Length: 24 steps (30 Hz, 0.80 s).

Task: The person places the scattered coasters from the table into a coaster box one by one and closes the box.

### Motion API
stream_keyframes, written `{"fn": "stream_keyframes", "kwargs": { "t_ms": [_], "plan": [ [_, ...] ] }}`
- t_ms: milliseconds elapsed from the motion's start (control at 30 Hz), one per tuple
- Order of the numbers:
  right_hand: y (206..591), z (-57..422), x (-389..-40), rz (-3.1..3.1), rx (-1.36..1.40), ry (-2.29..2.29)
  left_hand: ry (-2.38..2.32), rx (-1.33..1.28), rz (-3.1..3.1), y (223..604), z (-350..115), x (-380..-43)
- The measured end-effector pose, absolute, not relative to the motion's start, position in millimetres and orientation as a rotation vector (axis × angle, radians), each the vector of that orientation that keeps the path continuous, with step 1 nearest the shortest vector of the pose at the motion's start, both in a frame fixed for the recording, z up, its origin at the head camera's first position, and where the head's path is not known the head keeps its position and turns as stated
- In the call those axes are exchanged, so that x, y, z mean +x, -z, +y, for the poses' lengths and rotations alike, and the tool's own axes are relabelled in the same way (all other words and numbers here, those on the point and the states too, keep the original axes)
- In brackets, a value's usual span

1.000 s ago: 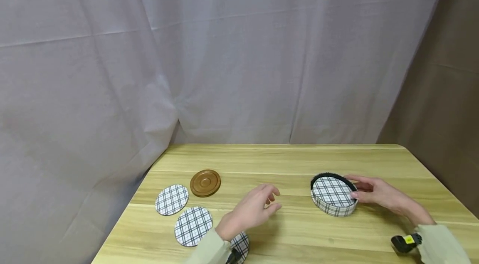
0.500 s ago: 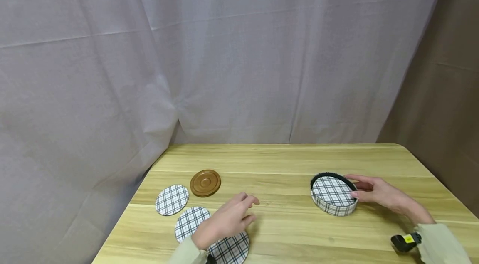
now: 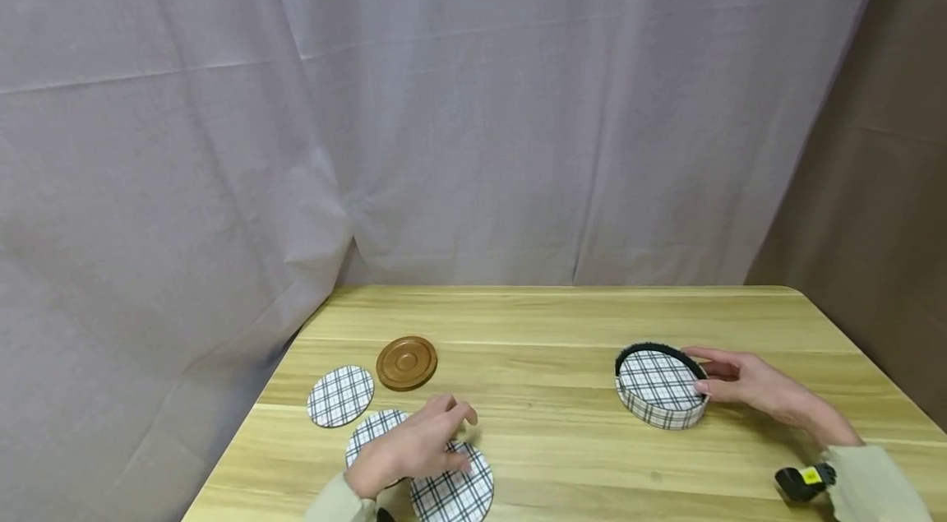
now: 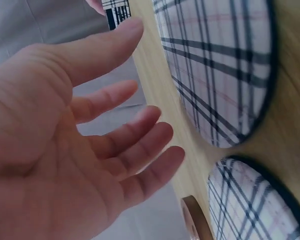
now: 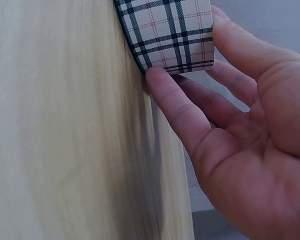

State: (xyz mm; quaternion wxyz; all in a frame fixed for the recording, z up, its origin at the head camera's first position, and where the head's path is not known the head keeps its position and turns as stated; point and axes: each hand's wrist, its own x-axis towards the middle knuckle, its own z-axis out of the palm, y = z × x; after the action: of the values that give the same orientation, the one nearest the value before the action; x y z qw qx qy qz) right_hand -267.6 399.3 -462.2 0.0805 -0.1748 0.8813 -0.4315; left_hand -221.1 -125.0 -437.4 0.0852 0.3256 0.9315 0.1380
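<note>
My left hand, fingers loosely spread and holding nothing, hovers over two round plaid coasters. The nearer coaster is partly covered by the fingers, the middle coaster by the hand's back. In the left wrist view the palm is apart from both. At the right, my right hand holds the side of a round plaid coaster holder, its thumb at the rim. A plaid coaster lies inside it. In the right wrist view a fingertip touches the holder's wall low down.
Another plaid coaster lies at the table's left side. Behind it is a brown wooden disc with ring grooves. The wooden table ends at a grey curtain behind and a brown one at the right.
My left hand has moved left and slightly toward me, from the middle of the table to over the coasters. The right hand and the holder have stayed in place.
</note>
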Motion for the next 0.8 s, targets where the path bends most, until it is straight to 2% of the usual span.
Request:
{"fn": "stream_keyframes", "kwargs": {
  "t_ms": [267, 800],
  "plan": [
    [463, 400, -269, 2.591, -0.515, 1.335, -0.271, 0.893, 2.804, 441, -126, -222],
    [463, 399, -268, 2.595, -0.511, 1.324, -0.281, 0.848, 2.751, 442, -124, -230]
  ]
}}
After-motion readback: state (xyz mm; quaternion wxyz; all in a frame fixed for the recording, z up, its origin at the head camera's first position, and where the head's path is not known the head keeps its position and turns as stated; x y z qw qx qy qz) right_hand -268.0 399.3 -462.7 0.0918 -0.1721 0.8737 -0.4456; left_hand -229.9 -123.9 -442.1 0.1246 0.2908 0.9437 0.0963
